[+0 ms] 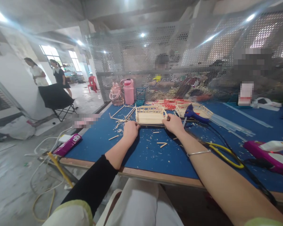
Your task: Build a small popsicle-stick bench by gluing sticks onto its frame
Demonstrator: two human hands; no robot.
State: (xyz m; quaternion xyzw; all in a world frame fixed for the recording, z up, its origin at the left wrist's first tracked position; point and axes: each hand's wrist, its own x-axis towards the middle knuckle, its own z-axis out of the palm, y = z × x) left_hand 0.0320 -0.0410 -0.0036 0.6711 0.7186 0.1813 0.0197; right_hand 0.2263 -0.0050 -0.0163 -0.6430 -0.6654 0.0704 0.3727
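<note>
A small frame built of wooden sticks lies on the blue table top. My left hand is closed on its near left corner. My right hand grips its near right corner, fingers curled over the edge. A silver bangle sits on my right wrist. A second stick frame rests just behind to the right, with a blue glue gun lying against it. Loose sticks and wood chips are scattered in front of my hands.
Two pink bottles and a teal mesh basket stand at the back by a perforated metal screen. A yellow-handled tool and a purple device lie at right. A purple power strip with cables sits at the left edge. People stand far left and behind the screen.
</note>
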